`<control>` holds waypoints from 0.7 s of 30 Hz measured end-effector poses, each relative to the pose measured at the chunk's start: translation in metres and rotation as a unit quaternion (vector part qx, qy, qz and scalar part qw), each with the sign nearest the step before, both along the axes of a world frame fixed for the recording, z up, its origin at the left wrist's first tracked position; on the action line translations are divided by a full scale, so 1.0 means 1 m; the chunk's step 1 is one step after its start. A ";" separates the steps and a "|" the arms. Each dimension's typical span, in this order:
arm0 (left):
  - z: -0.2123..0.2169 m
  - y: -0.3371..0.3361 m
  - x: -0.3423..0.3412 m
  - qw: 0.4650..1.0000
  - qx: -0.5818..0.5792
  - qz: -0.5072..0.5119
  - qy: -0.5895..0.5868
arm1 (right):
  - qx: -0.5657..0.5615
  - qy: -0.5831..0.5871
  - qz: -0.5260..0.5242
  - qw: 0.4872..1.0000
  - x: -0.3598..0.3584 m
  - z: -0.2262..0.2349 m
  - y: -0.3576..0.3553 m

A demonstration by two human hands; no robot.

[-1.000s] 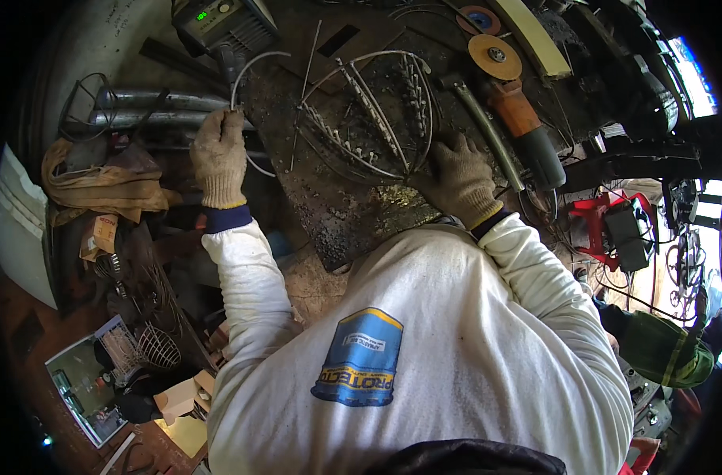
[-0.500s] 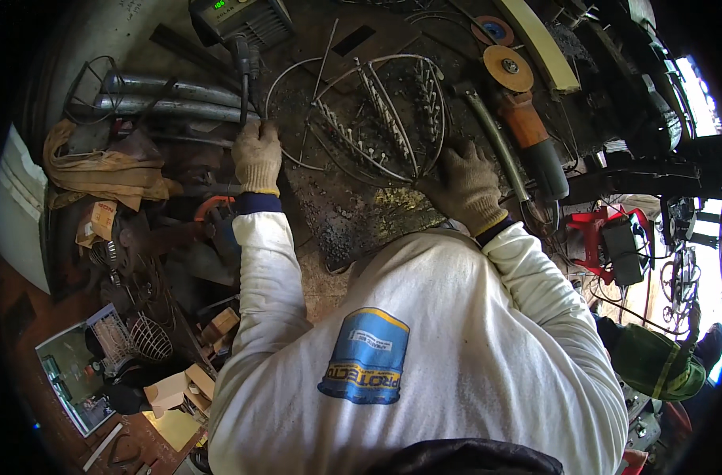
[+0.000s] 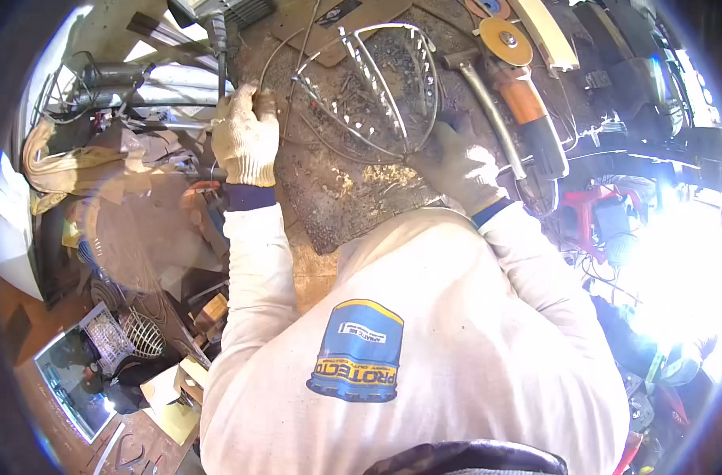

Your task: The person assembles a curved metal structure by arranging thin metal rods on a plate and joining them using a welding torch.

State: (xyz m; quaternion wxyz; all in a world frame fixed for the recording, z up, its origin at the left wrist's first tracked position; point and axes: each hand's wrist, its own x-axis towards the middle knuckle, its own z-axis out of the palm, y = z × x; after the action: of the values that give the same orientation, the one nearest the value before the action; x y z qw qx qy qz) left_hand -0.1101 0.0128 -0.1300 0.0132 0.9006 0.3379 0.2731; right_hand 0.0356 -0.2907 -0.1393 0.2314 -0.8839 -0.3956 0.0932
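A curved frame of thin metal rods (image 3: 389,91), with small pale pieces along its inner bars, lies on the dark, debris-strewn worktop (image 3: 329,210). My right hand (image 3: 460,170), in a knit work glove, grips its near right edge, thumb by the joint where the rods meet. To the left of the frame is my gloved left hand (image 3: 246,138), its fingers curled. Whatever it may hold is hidden. A dark upright rod-like tool (image 3: 220,55) stands out just beyond this hand; whether the two touch is unclear.
Right of the frame lie a metal bar (image 3: 488,115) and an orange angle grinder (image 3: 523,103) with a tan disc. Metal pipes (image 3: 175,85) and crumpled cloth (image 3: 64,162) are at left. A red chair (image 3: 587,214) stands at right, beside strong glare.
The picture has become much brighter, with glare at the right. The view has shifted slightly, and my left hand has turned a little, its fingertips showing more. My right hand stays at the frame.
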 end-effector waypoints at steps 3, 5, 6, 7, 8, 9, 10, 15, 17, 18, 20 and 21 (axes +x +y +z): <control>0.025 -0.021 0.010 0.974 -0.019 -0.191 -0.121 | -0.044 0.020 -0.028 0.998 0.001 0.002 0.005; 0.042 -0.042 0.013 0.946 0.000 -0.315 -0.075 | -0.035 0.007 -0.016 0.999 0.004 -0.002 0.004; 0.043 -0.049 0.014 0.947 -0.002 -0.312 -0.076 | -0.025 -0.006 -0.007 1.000 0.004 -0.004 0.003; 0.043 -0.055 0.015 0.940 0.000 -0.340 -0.024 | -0.027 -0.006 -0.005 1.000 0.004 -0.004 0.003; 0.044 -0.061 0.018 0.930 0.001 -0.367 0.027 | -0.014 -0.009 0.001 1.000 0.004 -0.005 0.004; 0.047 -0.067 0.023 0.930 -0.001 -0.368 0.025 | -0.001 -0.013 0.004 1.000 0.004 -0.006 0.004; 0.052 -0.072 0.028 0.918 0.057 -0.374 0.118 | -0.004 -0.015 0.003 1.000 0.004 -0.007 0.004; 0.067 -0.077 0.053 0.859 0.147 -0.432 0.231 | -0.013 -0.040 0.018 0.999 0.006 -0.011 0.002; 0.066 -0.075 0.061 0.842 0.157 -0.459 0.237 | -0.026 -0.029 0.008 0.999 0.006 -0.009 0.003; 0.066 -0.077 0.066 0.823 0.177 -0.450 0.297 | -0.038 -0.018 0.000 0.999 0.006 -0.008 0.003; 0.063 -0.078 0.068 0.799 0.199 -0.443 0.356 | -0.021 -0.005 0.004 1.000 0.009 -0.004 0.000; 0.059 -0.077 0.063 0.810 0.194 -0.446 0.329 | -0.005 0.011 0.010 1.000 0.009 -0.003 -0.002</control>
State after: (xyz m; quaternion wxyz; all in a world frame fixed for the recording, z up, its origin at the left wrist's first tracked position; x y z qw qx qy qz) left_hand -0.0467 -0.0639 -0.0709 -0.1534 0.9721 -0.1765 -0.0152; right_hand 0.0445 -0.2927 -0.1424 0.2302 -0.8800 -0.4015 0.1068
